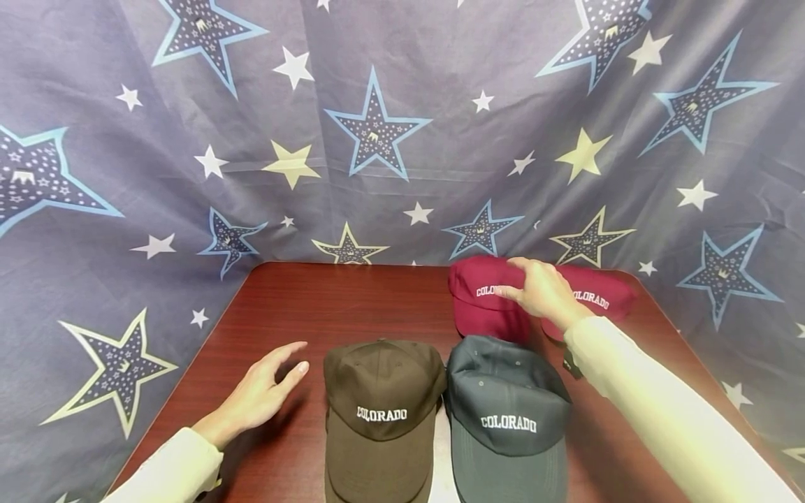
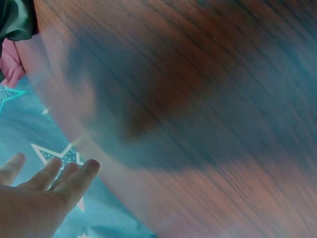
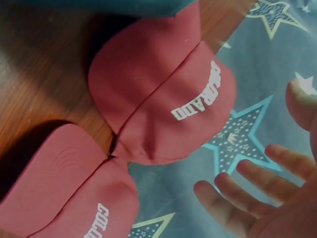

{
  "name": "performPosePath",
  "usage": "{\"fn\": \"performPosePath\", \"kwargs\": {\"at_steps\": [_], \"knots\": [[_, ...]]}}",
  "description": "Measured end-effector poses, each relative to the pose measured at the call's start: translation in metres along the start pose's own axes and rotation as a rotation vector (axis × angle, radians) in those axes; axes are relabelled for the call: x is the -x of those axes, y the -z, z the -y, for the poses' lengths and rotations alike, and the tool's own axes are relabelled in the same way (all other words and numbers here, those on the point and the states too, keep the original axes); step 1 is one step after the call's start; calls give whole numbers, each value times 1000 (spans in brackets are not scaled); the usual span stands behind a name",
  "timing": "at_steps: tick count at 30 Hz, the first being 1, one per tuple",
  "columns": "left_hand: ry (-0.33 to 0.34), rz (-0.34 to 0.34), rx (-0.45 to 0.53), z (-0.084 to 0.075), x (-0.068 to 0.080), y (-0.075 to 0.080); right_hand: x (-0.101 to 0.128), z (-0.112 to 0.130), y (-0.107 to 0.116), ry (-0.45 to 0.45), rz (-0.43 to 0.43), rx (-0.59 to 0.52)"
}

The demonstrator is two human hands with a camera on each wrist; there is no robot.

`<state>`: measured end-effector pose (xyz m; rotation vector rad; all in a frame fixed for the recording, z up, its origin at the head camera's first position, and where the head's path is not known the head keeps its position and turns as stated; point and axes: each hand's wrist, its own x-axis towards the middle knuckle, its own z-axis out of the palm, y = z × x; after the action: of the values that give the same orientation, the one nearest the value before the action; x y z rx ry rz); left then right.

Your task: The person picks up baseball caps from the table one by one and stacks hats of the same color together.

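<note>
Two dark red caps lettered COLORADO lie at the back right of the table: a left red cap (image 1: 473,307) and a right red cap (image 1: 606,290). My right hand (image 1: 546,290) is over them, fingers spread, and in the right wrist view it grips neither. Nearer to me lie a brown cap (image 1: 383,377) and, beside it, a dark grey cap (image 1: 509,391) with a dented crown; both carry the same lettering and point their brims toward me. My left hand (image 1: 258,391) hovers left of the brown cap, its fingers loosely extended and holding nothing.
The caps are on a reddish wood table (image 1: 339,304). A strip of something white (image 1: 444,454) shows between the two near caps. A grey star-print cloth (image 1: 390,140) hangs behind the table and along both sides.
</note>
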<state>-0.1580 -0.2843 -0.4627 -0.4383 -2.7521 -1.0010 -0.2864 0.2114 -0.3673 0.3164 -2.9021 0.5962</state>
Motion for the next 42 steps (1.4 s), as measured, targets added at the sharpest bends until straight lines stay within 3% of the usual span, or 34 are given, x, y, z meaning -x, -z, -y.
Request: {"fn": "performPosePath", "kwargs": {"at_steps": [20,32,42], "knots": [[10,6,-44,4,5,-3,-27,-8,-30,33,131,172],[18,10,-55,4,8,-3,-33,-14,-40,5,253,185],[8,-3,-50,5,8,-5,-36,-10,-52,-6,221,186]]}}
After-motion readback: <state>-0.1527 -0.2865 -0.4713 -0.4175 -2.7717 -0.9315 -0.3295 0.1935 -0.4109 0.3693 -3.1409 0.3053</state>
